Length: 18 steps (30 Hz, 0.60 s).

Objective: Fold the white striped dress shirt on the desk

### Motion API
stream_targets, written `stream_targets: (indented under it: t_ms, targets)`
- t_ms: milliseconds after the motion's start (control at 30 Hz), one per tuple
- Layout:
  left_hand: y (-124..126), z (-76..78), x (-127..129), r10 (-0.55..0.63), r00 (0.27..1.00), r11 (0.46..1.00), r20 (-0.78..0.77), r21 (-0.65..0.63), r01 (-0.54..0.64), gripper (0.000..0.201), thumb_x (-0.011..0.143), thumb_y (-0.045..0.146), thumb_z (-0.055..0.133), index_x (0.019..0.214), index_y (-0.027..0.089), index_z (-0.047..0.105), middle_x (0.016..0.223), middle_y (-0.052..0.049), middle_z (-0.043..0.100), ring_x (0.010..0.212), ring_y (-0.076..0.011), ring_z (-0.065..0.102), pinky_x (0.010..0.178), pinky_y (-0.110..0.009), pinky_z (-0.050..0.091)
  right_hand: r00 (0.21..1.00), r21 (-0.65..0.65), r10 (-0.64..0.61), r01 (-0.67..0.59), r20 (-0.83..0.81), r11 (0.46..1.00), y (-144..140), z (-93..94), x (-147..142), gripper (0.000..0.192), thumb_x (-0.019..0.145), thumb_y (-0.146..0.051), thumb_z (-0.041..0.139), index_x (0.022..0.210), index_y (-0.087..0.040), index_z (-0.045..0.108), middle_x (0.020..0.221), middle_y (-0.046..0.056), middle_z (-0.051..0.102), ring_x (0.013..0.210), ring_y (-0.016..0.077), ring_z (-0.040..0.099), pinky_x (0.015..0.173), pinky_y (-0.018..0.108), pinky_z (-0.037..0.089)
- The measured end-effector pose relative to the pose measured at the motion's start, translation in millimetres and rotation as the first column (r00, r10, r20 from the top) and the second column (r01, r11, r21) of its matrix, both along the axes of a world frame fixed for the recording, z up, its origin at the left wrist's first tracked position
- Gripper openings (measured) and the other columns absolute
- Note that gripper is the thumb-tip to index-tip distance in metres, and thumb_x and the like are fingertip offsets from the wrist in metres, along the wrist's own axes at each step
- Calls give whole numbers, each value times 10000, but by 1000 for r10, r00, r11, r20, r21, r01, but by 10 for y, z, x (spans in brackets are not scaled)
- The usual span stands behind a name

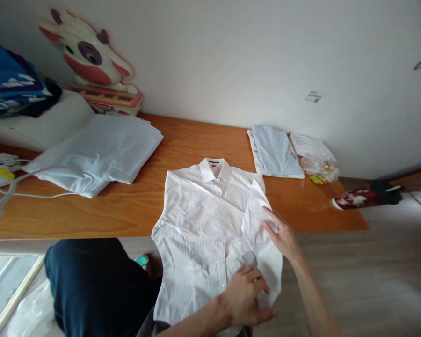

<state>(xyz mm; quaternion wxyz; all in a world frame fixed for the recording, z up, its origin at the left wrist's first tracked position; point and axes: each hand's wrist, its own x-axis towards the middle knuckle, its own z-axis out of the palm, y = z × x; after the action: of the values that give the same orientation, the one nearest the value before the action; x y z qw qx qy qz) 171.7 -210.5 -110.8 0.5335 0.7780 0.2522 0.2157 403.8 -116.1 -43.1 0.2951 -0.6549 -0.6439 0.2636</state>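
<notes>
A white button-up shirt [196, 201] with fine stripes lies front side up, its collar towards the wall. The upper half rests on the table, and the lower half hangs past the front edge towards my lap. One sleeve appears to lie slantwise across the chest; a fold of cloth sits at the right shoulder. My right hand [282, 236] is at the shirt's right side, thumb and fingers apart near this fold. Over the lower front is my left hand [247, 292], fingers spread and thumb out, wearing a ring. Whether it presses on the cloth I cannot tell.
On the wooden table [196, 135] are a pale blue folded cloth [115, 145] and white cables at left, a cow-shaped toy keyboard [105, 96] behind. At right are folded light-blue fabric [275, 152], a plastic bag [321, 168] and a dark red tumbler [363, 196] near the edge.
</notes>
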Motion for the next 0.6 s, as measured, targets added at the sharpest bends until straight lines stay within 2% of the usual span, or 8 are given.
stream_targets:
  t_ms: [67, 133, 200, 300, 367, 433, 500, 600]
  targets:
    - [-8, -8, 33, 207, 974, 955, 87, -235, -182, 382, 828, 477, 842, 1113, 259, 712, 1294, -89, 691, 1198, -293, 646, 1054, -442, 503, 991, -92, -36, 24, -129, 995, 60, 42, -24, 611, 1004, -485, 631, 1580, -290, 563, 1527, 81, 655, 1468, 333, 550, 1247, 533, 420]
    - [6, 2, 107, 411, 900, 836, 142, -453, -310, 430, 898, 351, 780, 1295, 272, 635, 1414, -106, 646, 1316, -283, 611, 1110, -449, 501, 950, -181, -73, 17, -305, 983, 100, 73, -56, 661, 953, -486, 691, 1575, -296, 568, 1518, 69, 666, 1449, 342, 572, 1198, 514, 478]
    - [37, 12, 204, 505, 842, 742, 191, -595, -310, 626, 899, 292, 788, 1462, 277, 515, 1481, -125, 622, 1389, -282, 578, 1176, -479, 464, 873, -237, -108, -9, -476, 972, 112, 96, -99, 711, 913, -469, 729, 1583, -307, 556, 1571, 61, 622, 1420, 348, 603, 1141, 490, 527]
    - [93, 11, 311, 543, 811, 686, 218, -673, -278, 760, 866, 294, 840, 1529, 258, 469, 1464, -141, 635, 1349, -283, 602, 1177, -484, 463, 777, -284, -159, -26, -609, 959, 106, 140, -158, 780, 904, -443, 704, 1635, -281, 485, 1626, 83, 559, 1376, 369, 642, 1062, 484, 574]
    - [123, 14, 310, 562, 808, 677, 177, -659, -327, 654, 869, 350, 843, 1455, 240, 571, 1350, -134, 665, 1220, -271, 644, 1062, -447, 533, 764, -279, -160, -27, -624, 960, 106, 174, -170, 809, 903, -431, 646, 1664, -248, 437, 1648, 92, 529, 1394, 379, 628, 1056, 489, 575]
    - [143, 36, 252, 535, 828, 720, 165, -602, -345, 488, 868, 429, 844, 1296, 237, 710, 1255, -120, 667, 1150, -268, 647, 1001, -435, 550, 769, -252, -146, -20, -622, 968, 115, 200, -165, 831, 884, -405, 576, 1677, -223, 409, 1671, 80, 500, 1439, 374, 590, 1097, 497, 550]
    - [155, 68, 181, 499, 840, 764, 211, -565, -312, 321, 909, 495, 796, 1101, 239, 795, 1273, -120, 656, 1236, -287, 623, 1099, -467, 502, 777, -243, -147, -8, -612, 970, 123, 218, -164, 872, 844, -380, 521, 1687, -207, 385, 1681, 61, 488, 1476, 361, 556, 1149, 502, 511]
    - [171, 63, 163, 494, 818, 759, 294, -604, -242, 351, 998, 533, 674, 896, 217, 788, 1450, -127, 605, 1448, -307, 519, 1256, -492, 361, 801, -256, -174, 27, -573, 966, 119, 248, -204, 934, 794, -391, 481, 1698, -192, 362, 1672, 50, 499, 1483, 353, 551, 1164, 503, 498]
